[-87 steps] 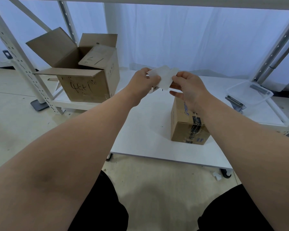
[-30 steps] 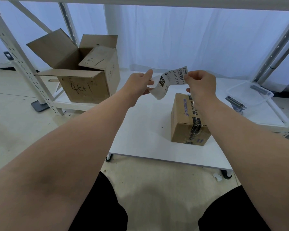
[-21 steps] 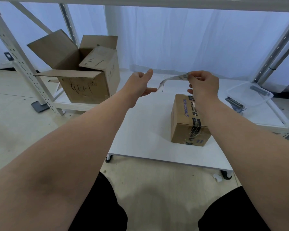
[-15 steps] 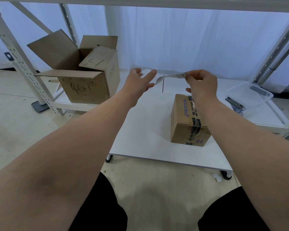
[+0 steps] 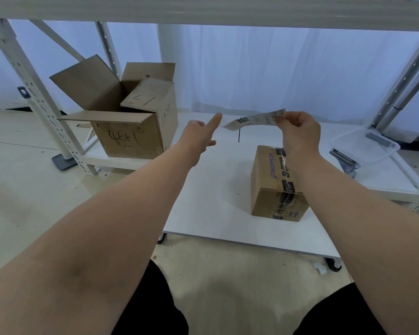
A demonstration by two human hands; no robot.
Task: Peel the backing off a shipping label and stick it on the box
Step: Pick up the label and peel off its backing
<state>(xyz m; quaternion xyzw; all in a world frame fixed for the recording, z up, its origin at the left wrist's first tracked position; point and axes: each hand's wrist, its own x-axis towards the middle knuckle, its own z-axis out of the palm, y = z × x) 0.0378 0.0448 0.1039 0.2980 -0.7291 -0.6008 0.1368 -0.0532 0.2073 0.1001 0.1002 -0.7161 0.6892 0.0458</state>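
A small taped cardboard box [image 5: 269,182] with blue print stands on the white table [image 5: 215,194], right of centre. My right hand [image 5: 300,131] hovers above the box's far end and pinches one end of a white printed shipping label [image 5: 254,120], which hangs nearly flat in the air toward the left. My left hand [image 5: 198,135] is left of the label's free end, fingers spread and index finger extended, holding nothing. The backing sheet is not in sight.
A large open cardboard box [image 5: 131,117] with handwriting sits on the low shelf at left. A clear plastic tub [image 5: 365,146] and a dark tool lie at right. White shelving uprights [image 5: 34,97] frame both sides, with a beam overhead.
The label has come apart from its backing. My left hand let go and drew away to the left, open. My right hand turned the label from face-on to nearly flat.
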